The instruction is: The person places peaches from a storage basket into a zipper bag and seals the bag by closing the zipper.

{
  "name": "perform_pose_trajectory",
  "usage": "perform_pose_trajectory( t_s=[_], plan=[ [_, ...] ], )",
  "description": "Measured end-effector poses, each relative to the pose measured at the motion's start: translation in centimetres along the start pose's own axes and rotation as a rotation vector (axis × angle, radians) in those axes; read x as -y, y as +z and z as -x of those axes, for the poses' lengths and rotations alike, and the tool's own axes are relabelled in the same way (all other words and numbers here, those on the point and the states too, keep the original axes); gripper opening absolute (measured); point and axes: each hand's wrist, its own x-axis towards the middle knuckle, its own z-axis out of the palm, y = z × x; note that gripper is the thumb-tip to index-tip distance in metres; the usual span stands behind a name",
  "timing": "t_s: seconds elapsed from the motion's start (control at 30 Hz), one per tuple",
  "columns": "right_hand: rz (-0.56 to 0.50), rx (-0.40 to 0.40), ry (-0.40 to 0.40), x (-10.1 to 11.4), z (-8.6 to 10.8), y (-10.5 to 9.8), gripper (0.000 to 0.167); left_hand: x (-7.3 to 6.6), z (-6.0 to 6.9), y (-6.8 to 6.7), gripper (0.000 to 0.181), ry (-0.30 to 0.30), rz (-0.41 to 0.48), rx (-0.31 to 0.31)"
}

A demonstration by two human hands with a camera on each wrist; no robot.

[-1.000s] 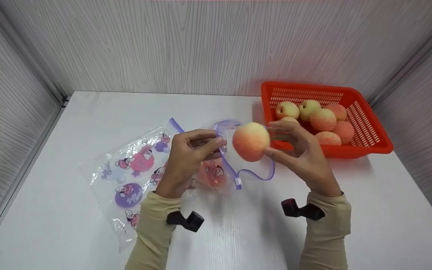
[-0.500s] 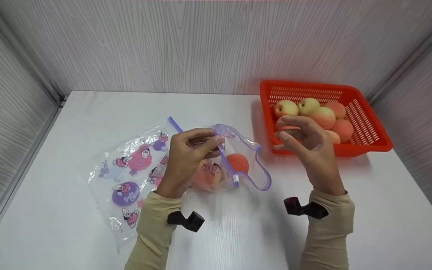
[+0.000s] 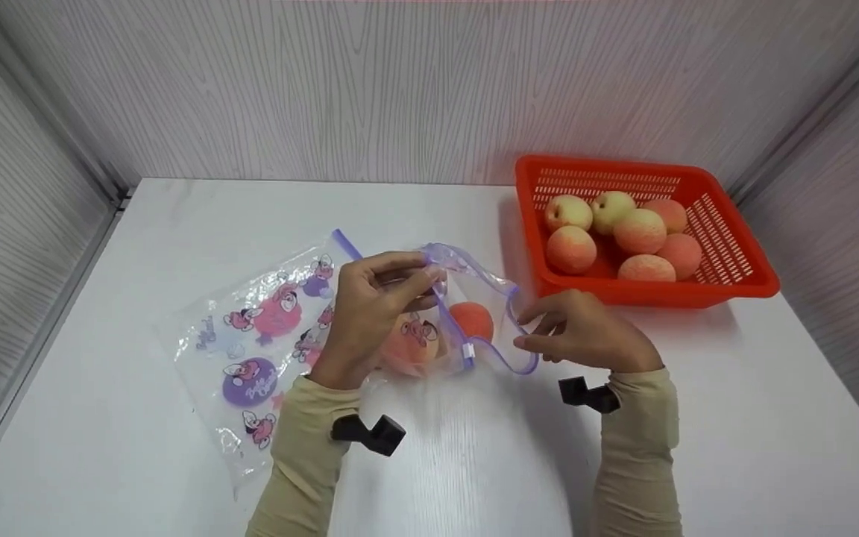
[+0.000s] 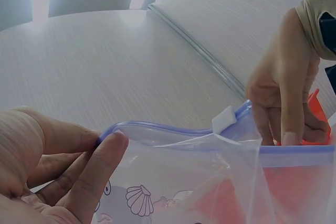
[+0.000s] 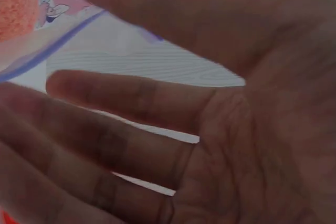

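My left hand (image 3: 377, 309) pinches the purple-edged mouth of a clear zip bag (image 4: 173, 161) between thumb and fingers. The bag's mouth gapes to the right, its white slider (image 3: 468, 350) at the near side. Inside lie an orange-red peach (image 3: 472, 322) near the mouth and another peach (image 3: 408, 347) behind the printed film. At the bag's right rim is my right hand (image 3: 586, 332), fingers bent loosely. In the right wrist view, the purple rim (image 5: 58, 48) runs between its parted thumb and fingers.
A red basket (image 3: 750, 261) holding several peaches (image 3: 640, 231) stands at the back right. Another clear printed zip bag (image 3: 250, 380) lies flat on the white table (image 3: 86, 447), left of my left hand. Pale wood-grain panels (image 3: 325, 89) rise behind and at the sides.
The peach from my right hand is now inside the bag. My right hand has let go of it, drawn back, then come down to the bag's right rim. The left hand keeps its hold.
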Motion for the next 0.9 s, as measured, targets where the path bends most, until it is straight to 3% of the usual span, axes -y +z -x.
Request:
perform_pose_trajectory(
  t_s=[0.07, 0.17, 0.33, 0.5, 0.8, 0.9],
  plan=[
    [-0.013, 0.006, -0.011, -0.3, -0.5, 0.2, 0.016, 0.0, 0.0, 0.0, 0.018, 0.002, 0.0, -0.003],
    [-0.038, -0.058, -0.045, -0.8, -1.0, 0.3, 0.008, 0.0, 0.0, -0.1, 0.017, 0.009, 0.003, -0.006],
    [-0.119, -0.248, -0.096, -1.1, -1.3, 0.2, 0.011, -0.4, 0.1, -0.3, 0.017, 0.036, 0.005, -0.026],
    [-0.247, -0.459, -0.146, -0.9, -1.7, 0.5, 0.013, -0.6, 0.2, -0.4, 0.015, 0.11, 0.02, -0.054],
    [-0.367, -0.758, -0.215, 2.7, -1.5, 1.1, 0.012, -1.1, 0.3, -0.4, 0.014, 0.241, -0.004, -0.056],
    [-0.398, -0.828, -0.233, 2.8, -1.8, 1.2, 0.012, -1.4, 0.5, -0.1, 0.015, 0.267, 0.001, -0.051]
  ],
)
